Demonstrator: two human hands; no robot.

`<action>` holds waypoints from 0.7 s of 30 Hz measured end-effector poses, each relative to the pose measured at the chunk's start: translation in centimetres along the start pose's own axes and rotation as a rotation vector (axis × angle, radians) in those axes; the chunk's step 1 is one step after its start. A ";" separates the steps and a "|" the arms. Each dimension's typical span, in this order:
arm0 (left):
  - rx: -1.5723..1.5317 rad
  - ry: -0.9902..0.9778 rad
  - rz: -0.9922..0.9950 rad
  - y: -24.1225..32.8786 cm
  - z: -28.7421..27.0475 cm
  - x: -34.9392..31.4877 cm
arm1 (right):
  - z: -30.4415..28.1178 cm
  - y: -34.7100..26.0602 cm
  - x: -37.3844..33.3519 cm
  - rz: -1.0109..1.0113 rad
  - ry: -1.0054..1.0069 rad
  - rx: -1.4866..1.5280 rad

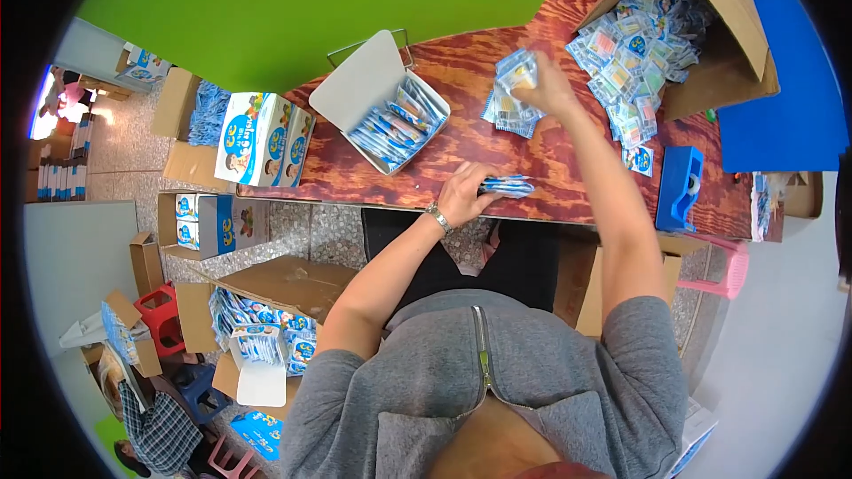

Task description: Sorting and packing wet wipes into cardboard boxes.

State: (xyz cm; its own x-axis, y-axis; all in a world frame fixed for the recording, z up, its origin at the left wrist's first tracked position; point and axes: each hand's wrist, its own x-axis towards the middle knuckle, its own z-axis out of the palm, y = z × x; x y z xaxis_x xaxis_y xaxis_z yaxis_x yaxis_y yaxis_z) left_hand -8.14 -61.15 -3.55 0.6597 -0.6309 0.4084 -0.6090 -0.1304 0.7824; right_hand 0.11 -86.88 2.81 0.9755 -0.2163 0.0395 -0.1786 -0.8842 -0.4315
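My left hand (463,195) is closed at the table's near edge, gripping a small stack of blue-and-white sachets (509,186). Farther off, my right hand (548,87) pinches one or more clear-and-blue sachets (516,69) above a pile of similar sachets (512,117) on the table. How many it holds I cannot tell. Left of the pile stands an open white box (362,98), its lid tilted back and a row of sachets (399,127) inside. On the right, a large heap of loose sachets (635,58) spills from a tipped cardboard carton (723,13) onto the table.
A blue tape dispenser (680,191) stands at the table's right. Printed boxes (262,142) stand at the left end. A green panel (328,4) rises behind. Cartons of sachets (257,328) sit on the floor to my left; another person (164,426) is at lower left.
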 end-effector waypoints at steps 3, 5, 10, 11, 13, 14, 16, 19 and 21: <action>0.007 0.002 -0.009 -0.3 -0.2 -0.3 | -4.2 -2.2 -2.9 -0.094 -0.157 0.225; 0.015 0.006 0.010 -0.3 0.1 -0.3 | -4.4 -2.1 -5.5 -0.317 -0.246 0.234; 0.101 0.077 0.019 0.0 0.9 0.1 | -0.3 -1.9 -9.7 -0.338 -0.413 0.068; 0.152 0.131 0.055 0.2 1.0 -0.1 | -0.2 -1.6 -10.2 -0.386 -0.400 0.238; 0.117 0.081 0.017 -0.1 1.0 -0.3 | -1.0 -0.4 -10.7 -0.332 -0.416 0.405; 0.080 0.039 -0.012 -0.4 1.1 -0.3 | -0.9 0.4 -10.8 -0.307 -0.399 0.433; 0.015 0.025 -0.017 -0.7 1.1 -0.4 | 0.2 1.1 -12.1 -0.315 -0.309 0.419; 0.002 0.051 -0.053 -0.5 1.3 -0.2 | 2.3 -1.5 -14.6 0.066 -0.141 0.678; 0.010 0.057 -0.027 -0.2 1.4 0.3 | 4.3 -1.6 -15.3 -0.091 0.064 0.551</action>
State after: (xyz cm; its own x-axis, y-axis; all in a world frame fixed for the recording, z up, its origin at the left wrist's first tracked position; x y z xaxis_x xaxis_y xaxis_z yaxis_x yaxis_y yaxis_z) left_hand -8.46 -62.33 -4.23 0.6997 -0.5828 0.4132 -0.5945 -0.1543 0.7891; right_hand -13.99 -80.36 -1.02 0.9710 -0.1895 0.1459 0.0159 -0.5575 -0.8300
